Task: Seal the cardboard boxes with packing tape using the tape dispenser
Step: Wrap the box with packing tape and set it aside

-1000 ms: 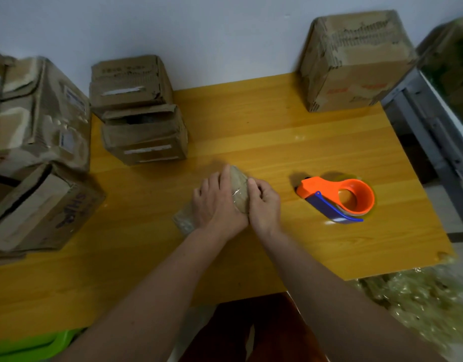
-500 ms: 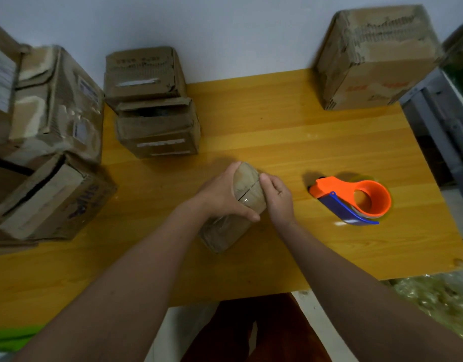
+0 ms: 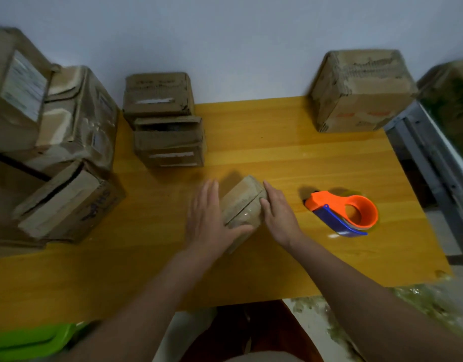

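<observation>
Pressing against a small cardboard box (image 3: pixel 242 207) from both sides, the two hands lie flat with straight fingers. The left hand (image 3: pixel 208 218) rests along the box's left side, its thumb across the near end; the right hand (image 3: pixel 277 214) touches the right side, fingers pointing away from the person. The box sits near the middle of the yellow wooden table (image 3: pixel 251 142), clear tape glinting over its top seam. An orange and blue tape dispenser (image 3: pixel 342 212) lies on the table just to the right of the right hand, untouched. Two stacked boxes (image 3: pixel 165 121) stand behind, larger worn boxes (image 3: pixel 53 142) pile up at the left, and another box (image 3: pixel 361 92) sits at the far right corner against the wall.
</observation>
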A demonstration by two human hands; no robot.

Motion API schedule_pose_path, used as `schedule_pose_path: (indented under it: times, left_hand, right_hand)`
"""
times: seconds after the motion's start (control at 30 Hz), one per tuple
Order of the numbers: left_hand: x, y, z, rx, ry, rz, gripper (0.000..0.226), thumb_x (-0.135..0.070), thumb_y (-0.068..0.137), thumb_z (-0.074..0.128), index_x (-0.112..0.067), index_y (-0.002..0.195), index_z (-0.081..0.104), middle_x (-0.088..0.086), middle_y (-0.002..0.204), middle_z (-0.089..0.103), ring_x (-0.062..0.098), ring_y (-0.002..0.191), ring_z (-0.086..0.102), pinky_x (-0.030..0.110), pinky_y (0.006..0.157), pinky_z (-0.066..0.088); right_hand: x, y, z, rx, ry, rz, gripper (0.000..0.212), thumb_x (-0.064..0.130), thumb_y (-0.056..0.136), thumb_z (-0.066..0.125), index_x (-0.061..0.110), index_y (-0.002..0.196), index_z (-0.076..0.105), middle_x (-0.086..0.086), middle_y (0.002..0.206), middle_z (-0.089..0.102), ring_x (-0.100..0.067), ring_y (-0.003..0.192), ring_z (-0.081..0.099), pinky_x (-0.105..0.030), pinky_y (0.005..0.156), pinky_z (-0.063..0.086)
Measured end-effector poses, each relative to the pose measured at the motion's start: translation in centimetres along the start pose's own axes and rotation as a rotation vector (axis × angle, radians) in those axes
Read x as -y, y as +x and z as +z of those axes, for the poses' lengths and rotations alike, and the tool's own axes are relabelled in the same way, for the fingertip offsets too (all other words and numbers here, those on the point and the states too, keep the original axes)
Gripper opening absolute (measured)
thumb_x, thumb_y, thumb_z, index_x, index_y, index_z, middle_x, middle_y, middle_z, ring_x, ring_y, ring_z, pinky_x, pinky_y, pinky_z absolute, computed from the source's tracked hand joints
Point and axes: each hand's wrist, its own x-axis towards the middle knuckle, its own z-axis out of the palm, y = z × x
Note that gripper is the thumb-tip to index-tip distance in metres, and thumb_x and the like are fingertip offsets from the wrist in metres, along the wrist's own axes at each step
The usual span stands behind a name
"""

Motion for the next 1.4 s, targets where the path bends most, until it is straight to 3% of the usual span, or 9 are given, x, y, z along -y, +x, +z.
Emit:
schedule_pose_path:
  times: [0.07, 0.13, 0.23, 0.37, 0.67, 0.97, 1.13, 1.27, 1.4]
  left_hand:
    - [1.0, -3.8, 0.2, -0.139, -0.225, -0.169, 0.107, -0.056, 0.076, 0.071, -0.023, 0.153, 0.005, -0.002, 0.16, 0.009, 0.018, 0.144, 0.011, 0.035, 0.113, 0.017]
    - [1.1, -6.5, 0.8, -0.046, -0.531, -0.425, 0.09, -0.04, 0.089, 0.064, -0.021, 0.154, 0.005, 0.003, 0.159, 0.016, 0.021, 0.144, 0.019, 0.037, 0.114, 0.022]
    - [0.0, -7.1, 1.5, 0.126, -0.76, -0.513, 0.078, -0.023, 0.095, 0.058, -0.019, 0.154, 0.007, 0.005, 0.155, 0.029, 0.023, 0.138, 0.033, 0.039, 0.113, 0.031]
    - [-0.3, -4.0, 0.2, 0.119, -0.759, -0.472, 0.082, -0.016, 0.095, 0.058, -0.016, 0.155, 0.001, 0.006, 0.157, 0.023, 0.024, 0.14, 0.028, 0.033, 0.111, 0.026]
    - [-1.4, 2.6, -1.9, 0.154, -0.663, -0.447, 0.064, -0.014, 0.096, 0.053, -0.026, 0.152, 0.023, 0.003, 0.145, 0.022, 0.026, 0.133, 0.032, 0.037, 0.111, 0.031]
    - [-10.0, 8.6, -0.5, 0.226, -0.588, -0.27, 0.044, -0.014, 0.096, 0.052, -0.025, 0.138, 0.046, 0.002, 0.133, 0.037, 0.024, 0.124, 0.042, 0.036, 0.106, 0.036]
    - [-18.7, 12.6, 3.1, 0.364, -0.56, -0.163, 0.064, -0.013, 0.095, 0.055, -0.028, 0.151, 0.027, 0.007, 0.147, 0.028, 0.026, 0.134, 0.035, 0.036, 0.111, 0.031]
    - [-24.6, 15.4, 6.9, 0.493, -0.498, -0.1, 0.077, -0.015, 0.093, 0.059, -0.032, 0.153, 0.013, 0.006, 0.149, 0.035, 0.026, 0.135, 0.037, 0.043, 0.11, 0.035]
    - [-28.2, 17.6, 10.2, 0.528, -0.402, -0.043, 0.083, -0.018, 0.091, 0.063, -0.032, 0.153, 0.009, 0.007, 0.15, 0.034, 0.028, 0.138, 0.031, 0.046, 0.112, 0.031]
  right_hand:
    - [0.1, 0.0, -0.3, -0.034, -0.063, 0.042, 0.05, 0.018, 0.1, 0.043, 0.002, 0.145, 0.03, -0.017, 0.144, 0.039, -0.027, 0.135, 0.034, -0.027, 0.109, 0.021]
    - [0.5, -0.2, -0.1, -0.09, -0.128, 0.022, 0.05, 0.016, 0.099, 0.045, 0.002, 0.144, 0.031, -0.017, 0.142, 0.041, -0.029, 0.133, 0.035, -0.029, 0.11, 0.022]
    - [1.3, -0.5, 0.5, -0.076, -0.136, -0.005, 0.048, 0.011, 0.099, 0.04, 0.004, 0.145, 0.03, -0.016, 0.14, 0.043, -0.03, 0.13, 0.038, -0.031, 0.109, 0.025]
    - [2.3, -0.4, 0.2, -0.083, -0.07, -0.014, 0.055, 0.004, 0.096, 0.041, 0.006, 0.148, 0.023, -0.018, 0.141, 0.04, -0.031, 0.131, 0.035, -0.028, 0.107, 0.023]
    - [2.2, 1.4, -3.6, 0.05, -0.092, 0.074, 0.075, 0.005, 0.091, 0.052, 0.017, 0.151, 0.009, -0.019, 0.145, 0.03, -0.035, 0.132, 0.036, -0.039, 0.108, 0.031]
    - [-1.0, 7.1, -12.6, -0.103, -0.043, 0.134, 0.077, 0.009, 0.088, 0.058, 0.012, 0.151, 0.014, -0.016, 0.146, 0.033, -0.03, 0.136, 0.03, -0.034, 0.113, 0.025]
    - [-7.1, 9.1, -20.2, -0.169, -0.045, 0.269, 0.086, 0.024, 0.084, 0.069, 0.015, 0.15, 0.014, -0.015, 0.144, 0.035, -0.031, 0.134, 0.032, -0.04, 0.11, 0.032]
    - [-11.8, 9.9, -25.4, -0.186, -0.017, 0.361, 0.107, 0.038, 0.071, 0.08, 0.02, 0.151, 0.011, -0.011, 0.149, 0.029, -0.029, 0.137, 0.028, -0.043, 0.11, 0.032]
    - [-15.2, 11.2, -29.1, -0.162, -0.027, 0.401, 0.112, 0.028, 0.066, 0.085, 0.026, 0.15, 0.011, -0.014, 0.145, 0.029, -0.032, 0.133, 0.035, -0.046, 0.11, 0.035]
